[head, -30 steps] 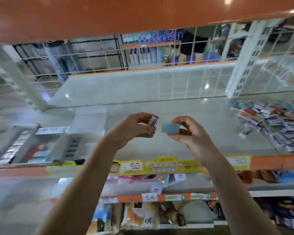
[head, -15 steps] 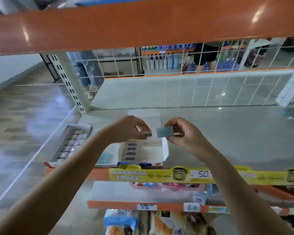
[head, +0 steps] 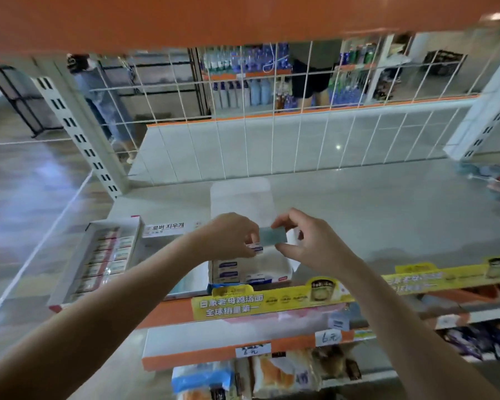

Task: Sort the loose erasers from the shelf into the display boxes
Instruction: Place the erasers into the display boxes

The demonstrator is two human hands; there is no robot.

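Both hands over open display box (head: 283, 267): left hand (head: 231, 236) pinches white eraser (head: 257, 248), right hand (head: 309, 246) pinches blue eraser (head: 273, 235). Next, probably lower each into its row.

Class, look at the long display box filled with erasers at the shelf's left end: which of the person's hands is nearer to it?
The left hand. It holds a small eraser just right of the long display box; the right hand, pinching a blue eraser, is farther right.
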